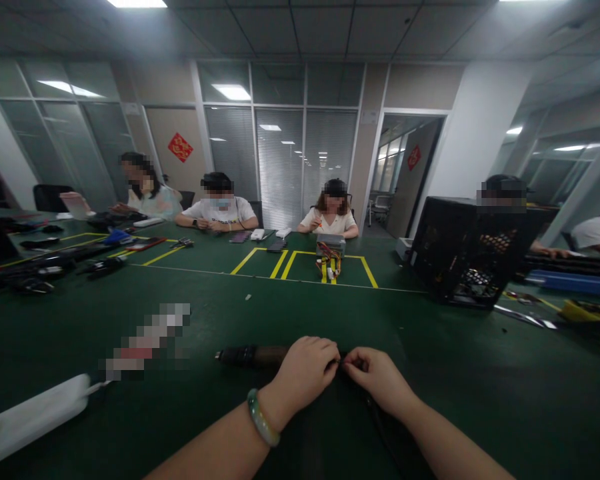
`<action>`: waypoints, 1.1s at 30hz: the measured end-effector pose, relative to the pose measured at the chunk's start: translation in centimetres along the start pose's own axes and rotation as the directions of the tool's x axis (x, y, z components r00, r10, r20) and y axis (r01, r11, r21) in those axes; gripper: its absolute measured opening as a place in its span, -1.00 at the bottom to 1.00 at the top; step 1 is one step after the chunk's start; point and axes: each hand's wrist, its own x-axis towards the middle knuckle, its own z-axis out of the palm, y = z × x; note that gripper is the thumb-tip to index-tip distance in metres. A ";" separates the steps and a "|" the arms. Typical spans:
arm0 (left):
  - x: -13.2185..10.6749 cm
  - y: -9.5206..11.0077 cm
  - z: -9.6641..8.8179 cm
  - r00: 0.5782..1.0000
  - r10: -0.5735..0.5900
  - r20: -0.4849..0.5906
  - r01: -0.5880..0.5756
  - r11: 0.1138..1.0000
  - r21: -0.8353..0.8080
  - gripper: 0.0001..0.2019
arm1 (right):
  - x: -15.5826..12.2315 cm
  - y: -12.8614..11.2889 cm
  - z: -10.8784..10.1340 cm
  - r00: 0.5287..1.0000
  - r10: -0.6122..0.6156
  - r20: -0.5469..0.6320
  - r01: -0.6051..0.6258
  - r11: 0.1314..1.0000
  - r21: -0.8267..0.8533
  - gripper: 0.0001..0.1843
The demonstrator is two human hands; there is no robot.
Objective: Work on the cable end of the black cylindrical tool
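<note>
My left hand (304,375), with a green bangle on its wrist, is closed over the right end of a dark cylindrical tool (253,355) that lies on the green table (300,307). Just to its right, my right hand (377,379) pinches something small and dark where the two hands meet. A dark cable (380,420) runs from there toward me under my right forearm. What the fingers grip is too dark to make out.
A white power strip (33,417) lies at the near left. A black open computer case (467,250) stands at the right. A power supply with coloured wires (330,252) sits inside yellow floor-tape marks. Several people sit along the far and side edges with tools.
</note>
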 end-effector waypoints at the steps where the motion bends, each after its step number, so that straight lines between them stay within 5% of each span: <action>1: 0.0 0.0 0.0 1.000 0.002 -0.005 -0.002 1.000 0.006 -0.92 | 0.0 -0.1 0.0 1.000 0.002 -0.001 -0.002 1.000 0.004 -0.83; 33: -0.2 0.8 -0.6 1.000 -0.014 0.012 0.014 0.999 0.037 -0.91 | -0.5 -0.2 0.4 0.997 0.023 -0.067 -0.026 0.999 -0.042 -0.83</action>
